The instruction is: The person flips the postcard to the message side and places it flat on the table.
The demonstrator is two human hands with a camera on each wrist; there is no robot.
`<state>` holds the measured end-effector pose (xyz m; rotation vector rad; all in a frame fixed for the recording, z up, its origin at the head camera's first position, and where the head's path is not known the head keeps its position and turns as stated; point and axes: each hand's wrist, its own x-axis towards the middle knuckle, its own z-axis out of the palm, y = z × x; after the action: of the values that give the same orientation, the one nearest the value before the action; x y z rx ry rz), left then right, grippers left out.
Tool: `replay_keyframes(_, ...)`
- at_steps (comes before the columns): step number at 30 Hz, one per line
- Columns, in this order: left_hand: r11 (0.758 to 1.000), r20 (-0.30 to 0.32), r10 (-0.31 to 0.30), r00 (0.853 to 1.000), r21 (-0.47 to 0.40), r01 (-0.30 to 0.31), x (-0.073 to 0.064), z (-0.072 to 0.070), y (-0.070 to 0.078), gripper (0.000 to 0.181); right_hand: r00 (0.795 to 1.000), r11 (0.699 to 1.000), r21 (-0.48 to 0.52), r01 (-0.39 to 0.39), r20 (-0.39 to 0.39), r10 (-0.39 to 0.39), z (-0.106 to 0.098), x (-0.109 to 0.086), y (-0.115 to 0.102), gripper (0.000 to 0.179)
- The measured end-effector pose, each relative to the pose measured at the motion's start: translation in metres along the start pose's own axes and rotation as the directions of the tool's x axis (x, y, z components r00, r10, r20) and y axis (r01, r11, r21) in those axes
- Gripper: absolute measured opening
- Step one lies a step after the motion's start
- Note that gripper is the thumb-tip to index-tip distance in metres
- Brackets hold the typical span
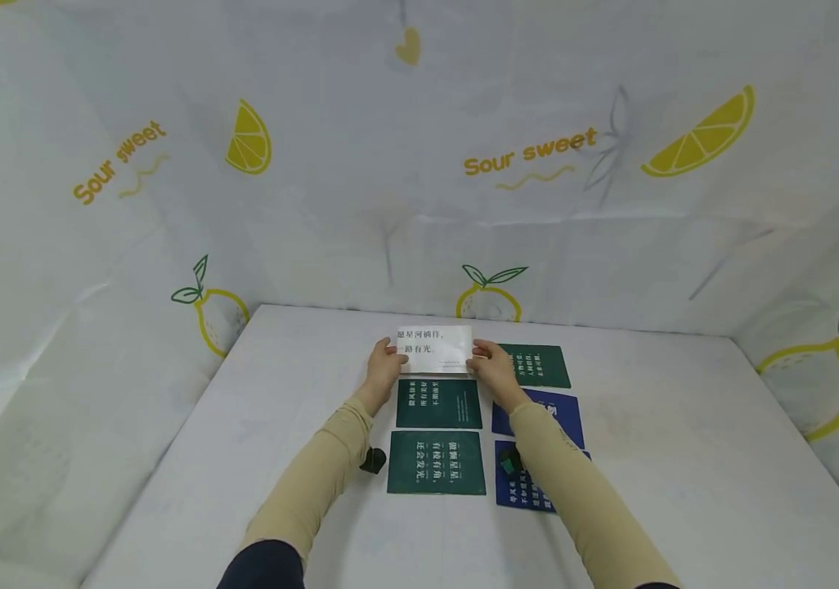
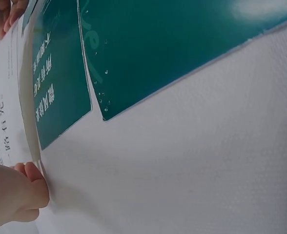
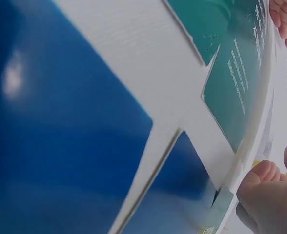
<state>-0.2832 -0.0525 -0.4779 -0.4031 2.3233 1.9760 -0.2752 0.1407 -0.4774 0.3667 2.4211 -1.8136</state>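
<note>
A white card [image 1: 434, 353] with dark Chinese characters is at the far end of the table. My left hand [image 1: 381, 370] holds its left edge, while my right hand [image 1: 495, 373] grips the right edge. Curled fingers of the left hand [image 2: 19, 195] show at the card's near corner in the left wrist view. In the right wrist view the right hand [image 3: 270, 197] has bent fingers at the opposite end. Directly below the white card lies a green card [image 1: 437, 405] with white writing. Whether the white card touches the table cannot be told.
Nearer to me lies another green card [image 1: 437, 463]. To the right, a third green card [image 1: 546, 366] and two blue cards, the upper one [image 1: 568, 415] and the lower one [image 1: 526, 493], are partly covered by my right arm. A lemon-print sheet [image 1: 361, 164] stands behind the table.
</note>
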Motion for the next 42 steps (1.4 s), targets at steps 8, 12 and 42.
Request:
replay_keyframes(8,0.998,-0.025,0.056,0.998,0.001,-0.056,-0.0007,-0.0024,-0.0018,0.057,0.999,0.999,0.039,0.025,-0.041,-0.024,-0.0003,-0.0010,-0.0011,0.052)
replay_keyframes(12,0.996,-0.032,0.082,0.996,0.026,-0.082,0.0004,-0.0039,-0.0018,0.053,0.999,0.999,0.044,0.023,-0.049,-0.021,-0.0002,-0.0006,-0.0010,0.051)
replay_keyframes(42,0.980,-0.028,0.199,0.980,0.000,-0.199,-0.0019,-0.0032,-0.0010,0.050,0.995,0.986,0.137,0.095,-0.001,-0.096,-0.0041,-0.0046,0.0009,0.057)
